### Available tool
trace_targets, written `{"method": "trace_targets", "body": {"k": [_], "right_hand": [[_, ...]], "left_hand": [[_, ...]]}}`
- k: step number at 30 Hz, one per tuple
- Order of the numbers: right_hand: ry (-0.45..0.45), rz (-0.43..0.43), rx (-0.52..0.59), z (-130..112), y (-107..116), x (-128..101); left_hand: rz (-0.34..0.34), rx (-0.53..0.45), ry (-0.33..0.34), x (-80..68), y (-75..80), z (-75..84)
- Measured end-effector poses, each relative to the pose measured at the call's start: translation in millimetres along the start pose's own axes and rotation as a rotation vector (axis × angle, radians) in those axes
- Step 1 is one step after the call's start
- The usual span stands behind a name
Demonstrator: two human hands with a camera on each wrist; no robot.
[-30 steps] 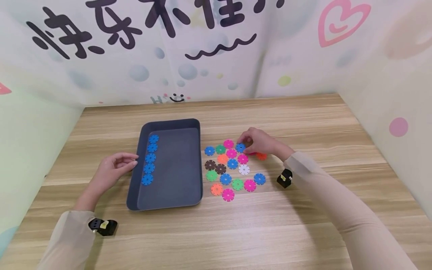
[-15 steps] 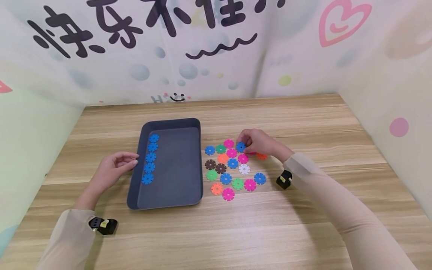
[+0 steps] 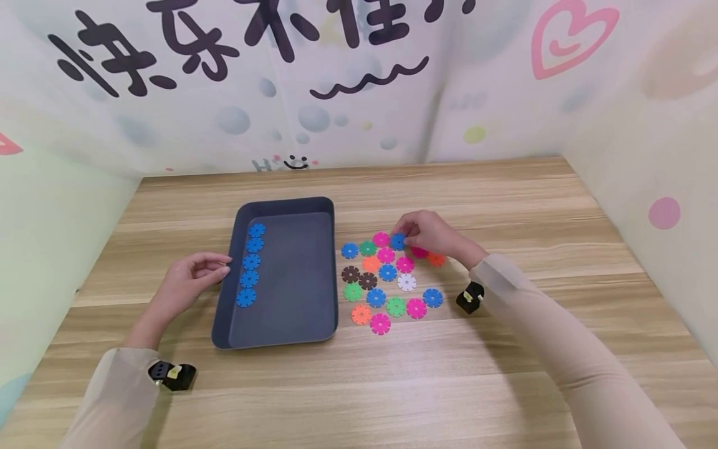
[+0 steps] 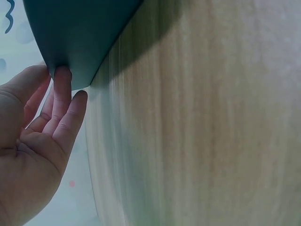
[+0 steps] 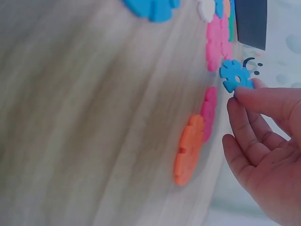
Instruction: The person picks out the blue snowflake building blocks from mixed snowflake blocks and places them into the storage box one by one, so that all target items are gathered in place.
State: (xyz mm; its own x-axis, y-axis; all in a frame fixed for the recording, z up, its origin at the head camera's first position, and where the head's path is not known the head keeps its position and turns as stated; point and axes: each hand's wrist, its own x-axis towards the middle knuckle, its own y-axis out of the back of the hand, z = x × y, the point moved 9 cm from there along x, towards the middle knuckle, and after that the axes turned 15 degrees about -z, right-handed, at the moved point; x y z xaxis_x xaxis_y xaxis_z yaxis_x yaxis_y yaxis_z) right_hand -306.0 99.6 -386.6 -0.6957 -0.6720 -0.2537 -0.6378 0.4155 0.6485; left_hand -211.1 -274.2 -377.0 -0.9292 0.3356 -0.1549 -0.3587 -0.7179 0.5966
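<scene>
At the dark grey tray's [image 3: 330, 280] left rim is my left hand [image 3: 185, 280], thumb and fingertips on its edge. In the left wrist view one fingertip of that hand [image 4: 47, 127] lies against the outer wall, and another digit reaches the rim, its tip partly hidden. Several blue notched discs [image 3: 251, 262] lie in a column along the tray's left side. My right hand [image 3: 432, 234] pinches a blue notched disc [image 5: 233, 74] between thumb and finger, raised off the table in the right wrist view. Pink and orange discs [image 5: 189, 150] lie below this hand.
Loose discs in pink, green, orange, brown, white and blue lie right of the tray, among them a white disc [image 3: 406, 282]. The wooden table [image 3: 359, 399] meets a printed wall sheet [image 3: 359, 137] behind. Each wrist carries a black camera [image 3: 470, 298].
My right hand has lifted the blue disc slightly and shifted it a little left and away, uncovering more of the pink disc beside it. The left hand keeps its place at the tray.
</scene>
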Motion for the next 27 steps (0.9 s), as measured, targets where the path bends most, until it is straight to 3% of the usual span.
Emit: {"method": "trace_targets", "body": {"k": [6, 12, 20, 27], "right_hand": [[0.035, 0.021, -0.007, -6.9, 2.8, 1.5], [0.087, 0.007, 0.054, -31.1, -0.1, 1.7], [0.192, -0.043, 0.025, -71.4, -18.4, 7.0], [0.226, -0.112, -0.016, -103.1, -37.4, 13.5]], "left_hand": [[0.001, 0.002, -0.01, -1.1, 0.4, 1.3], [-0.001, 0.009, -0.005, -1.4, -0.5, 0.1], [0.002, 0.007, -0.002, -1.4, -0.5, -0.3], [0.007, 0.005, -0.01, -0.8, -0.1, 0.6]]}}
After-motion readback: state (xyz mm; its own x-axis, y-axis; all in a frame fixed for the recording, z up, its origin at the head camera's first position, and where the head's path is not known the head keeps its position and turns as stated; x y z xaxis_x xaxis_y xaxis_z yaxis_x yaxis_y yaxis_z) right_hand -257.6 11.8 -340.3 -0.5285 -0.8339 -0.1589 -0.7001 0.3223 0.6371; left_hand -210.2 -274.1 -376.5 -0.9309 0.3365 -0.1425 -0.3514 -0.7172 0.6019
